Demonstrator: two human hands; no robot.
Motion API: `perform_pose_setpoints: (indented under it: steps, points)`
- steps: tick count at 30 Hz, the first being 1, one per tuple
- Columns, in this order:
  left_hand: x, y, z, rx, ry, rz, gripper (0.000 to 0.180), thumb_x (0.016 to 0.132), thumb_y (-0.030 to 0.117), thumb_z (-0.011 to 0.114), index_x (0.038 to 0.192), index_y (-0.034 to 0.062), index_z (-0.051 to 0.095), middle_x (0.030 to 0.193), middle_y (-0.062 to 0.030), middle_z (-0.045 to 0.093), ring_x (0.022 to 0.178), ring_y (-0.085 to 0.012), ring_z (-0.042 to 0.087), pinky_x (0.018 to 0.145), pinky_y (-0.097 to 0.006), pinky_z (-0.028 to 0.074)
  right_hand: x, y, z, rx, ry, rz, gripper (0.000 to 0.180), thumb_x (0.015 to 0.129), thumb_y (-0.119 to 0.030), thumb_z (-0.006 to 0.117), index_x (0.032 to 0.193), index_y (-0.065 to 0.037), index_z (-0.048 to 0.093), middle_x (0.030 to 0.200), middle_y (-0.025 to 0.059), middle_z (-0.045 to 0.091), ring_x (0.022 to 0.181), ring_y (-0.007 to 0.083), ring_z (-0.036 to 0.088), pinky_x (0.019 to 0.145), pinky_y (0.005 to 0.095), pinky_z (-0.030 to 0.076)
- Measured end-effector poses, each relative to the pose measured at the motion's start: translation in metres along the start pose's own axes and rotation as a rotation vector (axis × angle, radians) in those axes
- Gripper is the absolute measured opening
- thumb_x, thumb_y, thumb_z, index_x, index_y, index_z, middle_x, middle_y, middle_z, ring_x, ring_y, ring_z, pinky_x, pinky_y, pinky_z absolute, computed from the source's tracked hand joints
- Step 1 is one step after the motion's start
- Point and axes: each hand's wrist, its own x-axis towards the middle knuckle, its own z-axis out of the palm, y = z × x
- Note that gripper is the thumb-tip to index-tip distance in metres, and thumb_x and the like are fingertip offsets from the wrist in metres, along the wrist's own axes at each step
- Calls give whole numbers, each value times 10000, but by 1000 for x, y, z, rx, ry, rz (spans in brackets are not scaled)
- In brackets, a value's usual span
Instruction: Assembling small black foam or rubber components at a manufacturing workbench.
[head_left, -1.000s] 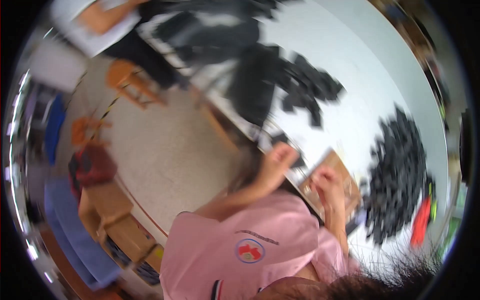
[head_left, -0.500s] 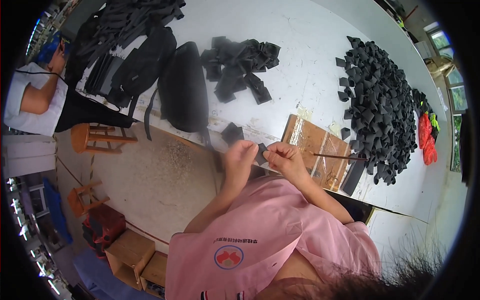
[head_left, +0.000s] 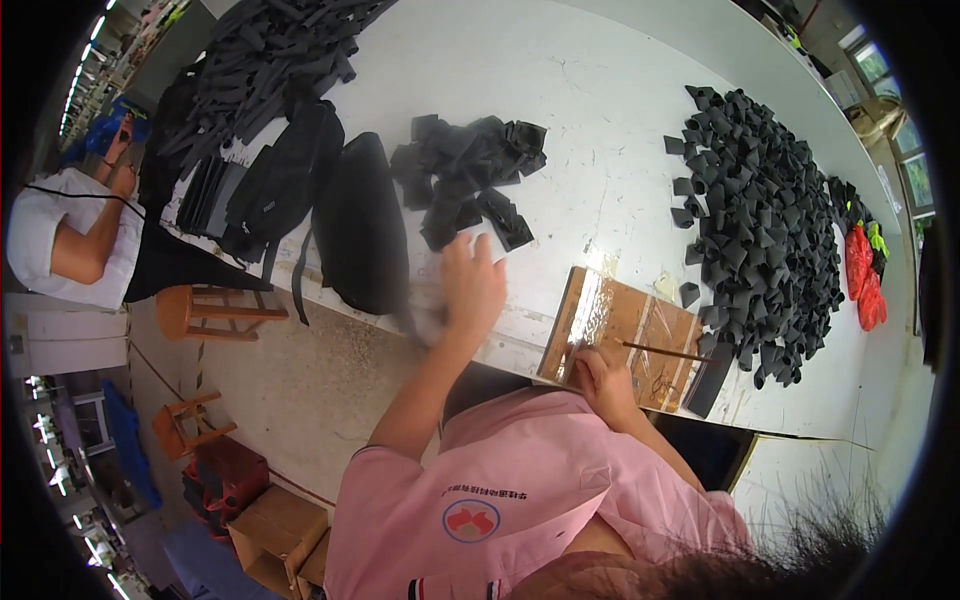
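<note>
Head view: your left hand [head_left: 474, 287] has its fingers loosely extended and apart, at the near edge of the scattered flat black fabric pieces [head_left: 465, 172] on the left of the white bench [head_left: 610, 130]. Your right hand [head_left: 607, 385] curls at the brown rectangular wooden board [head_left: 625, 318]; whether it grips anything, I cannot tell. Right lies a heap of folded black pieces [head_left: 768, 230].
</note>
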Motion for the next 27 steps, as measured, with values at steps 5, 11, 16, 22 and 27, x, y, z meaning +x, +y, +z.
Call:
perform_pose_setpoints:
  steps: [5, 11, 16, 22, 27]
  points:
    - [62, 23, 45, 112, -81, -6, 458, 707, 201, 673, 1060, -25, 488, 1094, -176, 450, 987, -304, 433, 806, -388, 379, -18, 31, 7, -129, 91, -147, 170, 710, -20, 580, 878, -48, 567, 805, 94, 556, 683, 266, 571, 559, 361, 462]
    - [113, 36, 93, 183, 22, 71, 690, 695, 241, 689, 1208, -71, 351, 1199, -273, 383, 1053, -349, 402, 833, -414, 350, -18, 45, 10, -101, 191, -162, 227, 679, -7, 597, 896, -54, 548, 771, 94, 551, 651, 256, 567, 539, 339, 458]
    - [160, 9, 135, 450, 62, -81, 692, 748, 272, 645, 1249, -81, 322, 1177, -298, 407, 1049, -359, 407, 848, -440, 336, -16, 50, 13, -58, 217, -178, 213, 676, -20, 598, 878, -58, 541, 744, 96, 549, 600, 262, 561, 505, 339, 452]
    - [183, 8, 139, 583, 38, 37, 124, 771, 126, 505, 788, 35, 588, 774, -118, 609, 796, -240, 546, 676, -321, 422, -15, 52, 13, 12, 244, -161, 223, 656, 22, 585, 866, -42, 546, 734, 113, 545, 605, 283, 557, 515, 351, 448]
    - [185, -4, 132, 466, 19, 191, 73, 732, 102, 541, 724, 66, 604, 715, -111, 613, 724, -250, 568, 641, -340, 449, -14, 48, 10, 14, 246, -152, 216, 658, 24, 581, 860, -41, 546, 722, 114, 545, 605, 288, 560, 520, 354, 451]
